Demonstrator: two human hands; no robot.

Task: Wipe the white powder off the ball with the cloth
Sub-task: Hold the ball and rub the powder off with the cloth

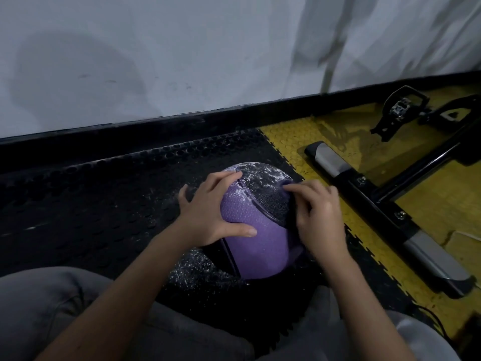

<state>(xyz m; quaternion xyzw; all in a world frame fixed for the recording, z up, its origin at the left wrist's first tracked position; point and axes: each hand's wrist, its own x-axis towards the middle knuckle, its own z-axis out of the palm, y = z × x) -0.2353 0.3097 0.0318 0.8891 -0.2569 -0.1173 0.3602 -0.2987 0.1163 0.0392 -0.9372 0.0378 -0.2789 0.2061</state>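
A purple and black textured ball rests on the black floor mat in front of my knees. White powder speckles its top, mostly on the black panel. My left hand grips the ball's left side, with the fingers over the top and the thumb across the purple panel. My right hand presses a dark purple cloth against the ball's right side. Most of the cloth is hidden under that hand; an edge shows at the fingertips.
Spilled powder lies on the black studded mat near the ball. To the right, on yellow floor tiles, stands a black and silver exercise machine base bar with a pedal. A white wall rises behind. My grey-trousered legs fill the bottom.
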